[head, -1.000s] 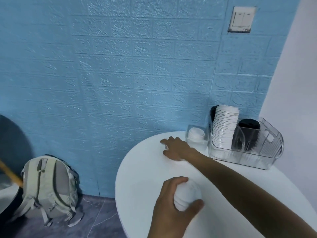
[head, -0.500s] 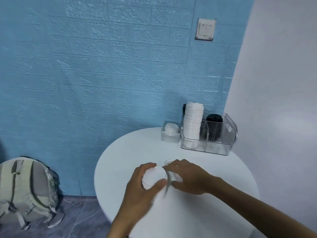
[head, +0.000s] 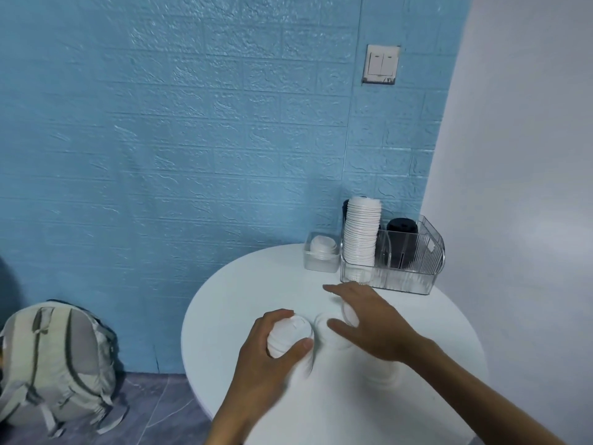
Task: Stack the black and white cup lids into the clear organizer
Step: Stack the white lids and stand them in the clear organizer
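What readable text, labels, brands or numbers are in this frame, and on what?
None readable.
Wall switch: a small dark mark at its lower edge, too blurred to read.
White lids, black lids, clear organizer, backpack: no print visible.
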A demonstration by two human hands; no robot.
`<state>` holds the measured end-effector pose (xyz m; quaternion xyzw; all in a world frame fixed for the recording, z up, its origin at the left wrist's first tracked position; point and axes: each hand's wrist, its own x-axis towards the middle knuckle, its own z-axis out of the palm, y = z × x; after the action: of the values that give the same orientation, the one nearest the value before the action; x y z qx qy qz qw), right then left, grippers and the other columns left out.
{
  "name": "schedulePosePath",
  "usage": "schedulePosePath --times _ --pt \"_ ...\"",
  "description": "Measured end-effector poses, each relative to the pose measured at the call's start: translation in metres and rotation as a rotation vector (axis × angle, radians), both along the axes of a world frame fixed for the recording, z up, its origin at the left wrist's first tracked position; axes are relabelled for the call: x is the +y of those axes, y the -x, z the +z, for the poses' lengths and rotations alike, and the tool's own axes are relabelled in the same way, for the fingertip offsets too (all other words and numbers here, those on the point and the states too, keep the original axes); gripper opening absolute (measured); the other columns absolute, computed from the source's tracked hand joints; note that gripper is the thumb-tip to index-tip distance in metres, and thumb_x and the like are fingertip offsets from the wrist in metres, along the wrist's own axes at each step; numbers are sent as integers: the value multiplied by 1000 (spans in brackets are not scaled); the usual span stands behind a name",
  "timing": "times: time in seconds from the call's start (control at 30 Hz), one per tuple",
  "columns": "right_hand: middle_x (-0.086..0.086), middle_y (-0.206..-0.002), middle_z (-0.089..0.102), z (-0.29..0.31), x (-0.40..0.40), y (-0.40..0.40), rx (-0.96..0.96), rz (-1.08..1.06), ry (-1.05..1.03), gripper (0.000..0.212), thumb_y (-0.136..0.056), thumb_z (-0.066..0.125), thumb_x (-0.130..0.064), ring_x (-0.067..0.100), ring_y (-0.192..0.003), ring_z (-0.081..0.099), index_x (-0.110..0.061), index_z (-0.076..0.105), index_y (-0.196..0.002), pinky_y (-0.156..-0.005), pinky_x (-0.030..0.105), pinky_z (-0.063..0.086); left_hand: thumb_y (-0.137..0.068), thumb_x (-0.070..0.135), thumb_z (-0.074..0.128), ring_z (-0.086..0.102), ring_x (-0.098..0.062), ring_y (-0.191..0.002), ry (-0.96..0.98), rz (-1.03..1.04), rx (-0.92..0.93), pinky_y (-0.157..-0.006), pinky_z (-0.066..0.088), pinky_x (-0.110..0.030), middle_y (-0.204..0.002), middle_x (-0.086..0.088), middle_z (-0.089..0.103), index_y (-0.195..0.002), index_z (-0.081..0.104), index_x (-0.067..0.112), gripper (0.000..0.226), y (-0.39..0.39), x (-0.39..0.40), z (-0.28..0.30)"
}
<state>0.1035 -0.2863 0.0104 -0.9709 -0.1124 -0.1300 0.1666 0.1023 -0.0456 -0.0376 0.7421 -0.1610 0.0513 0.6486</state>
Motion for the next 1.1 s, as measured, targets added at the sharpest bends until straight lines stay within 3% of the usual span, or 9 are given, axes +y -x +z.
schedulePosePath --times 0.23,0.43,0.6,0.73,0.9,1.03,1.1 --pt "-10 -134 56 -20 25 -38 193 170 141 51 -89 61 -57 17 -122 49 -40 54 -137 -106 38 41 -60 63 78 63 2 -113 15 0 -34 -97 48 -26 -119 24 69 -110 63 55 54 0 0 1" --pt "-12 -133 53 -21 25 -49 145 55 217 51 -88 56 -54 13 -127 43 -40 52 -137 -107 41 19 -60 65 78 62 3 -115 19 -10 -34 -97 48 -25 -120 25 68 -112 62 55 55 0 0 2" --pt "-11 -134 47 -28 21 -56 194 35 98 43 -93 61 -48 15 -126 41 -38 55 -134 -106 41 34 -60 66 78 61 4 -114 22 -7 -34 -98 47 -26 -120 27 67 -111 61 56 55 0 0 2" --pt "-8 -125 52 -31 19 -58 154 5 78 30 -95 57 -45 17 -117 47 -35 60 -123 -106 39 36 -62 66 79 61 2 -115 18 -6 -29 -102 49 -32 -121 26 66 -113 62 54 55 -1 0 0" --pt "-4 -95 56 -10 20 -43 36 -1 -235 8 -95 61 -36 13 -87 54 -31 57 -91 -88 35 47 -62 66 79 61 2 -114 13 -2 -26 -100 48 -30 -121 27 66 -112 61 55 54 -2 -1 0" --pt "-6 -111 54 4 16 -16 19 23 -546 18 -88 62 -37 8 -101 54 -34 52 -102 -87 24 46 -71 51 87 62 2 -113 20 -2 -7 -95 47 -23 -118 26 68 -111 64 50 46 -2 -2 -2" --pt "-8 -118 51 1 11 0 45 26 -582 32 -80 61 -38 5 -107 50 -38 49 -109 -92 23 44 -78 39 89 62 1 -114 23 -7 7 -97 47 -25 -118 24 68 -113 65 46 43 -2 -1 -2"
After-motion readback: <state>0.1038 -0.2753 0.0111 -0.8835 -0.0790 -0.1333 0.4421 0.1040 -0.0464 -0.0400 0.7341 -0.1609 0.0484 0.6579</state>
